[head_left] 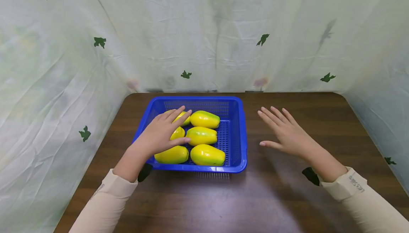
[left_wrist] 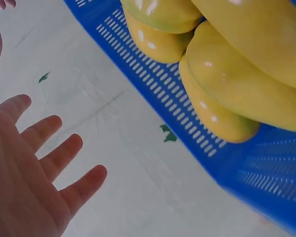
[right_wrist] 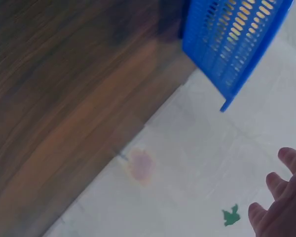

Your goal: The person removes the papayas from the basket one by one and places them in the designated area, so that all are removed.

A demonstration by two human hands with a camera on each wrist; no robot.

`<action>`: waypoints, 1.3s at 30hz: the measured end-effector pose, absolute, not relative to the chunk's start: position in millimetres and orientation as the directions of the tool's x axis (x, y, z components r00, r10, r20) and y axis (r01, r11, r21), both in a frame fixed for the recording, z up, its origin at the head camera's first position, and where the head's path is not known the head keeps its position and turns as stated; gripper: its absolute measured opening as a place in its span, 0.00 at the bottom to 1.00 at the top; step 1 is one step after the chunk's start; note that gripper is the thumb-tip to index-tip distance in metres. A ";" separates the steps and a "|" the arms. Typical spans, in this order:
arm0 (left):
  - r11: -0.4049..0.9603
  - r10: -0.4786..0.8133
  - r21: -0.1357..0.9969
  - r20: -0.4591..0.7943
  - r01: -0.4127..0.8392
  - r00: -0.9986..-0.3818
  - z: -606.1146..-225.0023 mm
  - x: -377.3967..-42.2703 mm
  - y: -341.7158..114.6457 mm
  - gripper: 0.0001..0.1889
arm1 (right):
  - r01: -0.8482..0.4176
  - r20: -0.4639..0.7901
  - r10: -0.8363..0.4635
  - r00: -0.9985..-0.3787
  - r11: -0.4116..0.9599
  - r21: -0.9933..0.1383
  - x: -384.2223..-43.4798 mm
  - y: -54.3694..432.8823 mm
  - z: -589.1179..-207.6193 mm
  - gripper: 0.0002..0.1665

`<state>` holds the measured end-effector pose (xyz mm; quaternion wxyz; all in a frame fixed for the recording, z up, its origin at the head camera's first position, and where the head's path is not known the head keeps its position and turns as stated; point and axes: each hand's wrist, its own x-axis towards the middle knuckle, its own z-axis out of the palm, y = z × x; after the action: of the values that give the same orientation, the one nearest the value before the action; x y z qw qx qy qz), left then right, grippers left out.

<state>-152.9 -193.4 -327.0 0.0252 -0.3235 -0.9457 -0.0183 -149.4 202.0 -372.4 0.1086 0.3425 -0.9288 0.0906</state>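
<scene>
Yellow fruits (head_left: 172, 155): unmasked at left wrist; in head view, part-masked by spread left hand (head_left: 159, 133), long axes laid roughly 9-to-3 o'clock. Right hand (head_left: 286, 133) spread.

In the head view we see bright, soft light, apparently from above, which leaves sharp glints on the yellow fruit (head_left: 207, 155), a pale sheen on the near part of the worktop (head_left: 204, 197) and a diffuse shadow beside the right sleeve (head_left: 367, 208). We find the left wrist view dimmer and slightly soft, the left grip (left_wrist: 27, 182) shaded against the pale curtain (left_wrist: 138, 202). The right wrist view looks murkier to us, with smeared wood grain and the right grip (right_wrist: 286, 205) in shade.
</scene>
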 end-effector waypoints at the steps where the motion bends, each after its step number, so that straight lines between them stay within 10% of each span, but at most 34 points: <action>1: 0.797 0.602 0.023 0.060 0.604 -0.797 -325.9 -151.9 -196.1 0.41 | -0.662 0.270 -0.621 -0.736 0.743 -0.098 -149.4 200.1 -372.1 0.52; 14: 0.871 0.448 0.166 0.121 0.463 -0.886 -323.4 -138.3 -239.7 0.36 | -0.762 0.344 -0.681 -0.647 0.558 -0.328 -148.0 158.6 -370.1 0.52; 39: 0.814 -0.142 0.566 -0.018 -0.127 -0.990 -390.7 -106.3 -288.2 0.34 | -0.612 0.127 -0.670 -0.731 0.564 -0.554 -149.8 72.6 -391.7 0.45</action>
<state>-106.3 -288.2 -390.7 0.0126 0.0705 -0.9524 -0.2965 -149.8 72.6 -391.7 -0.0491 0.3632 -0.8829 0.2937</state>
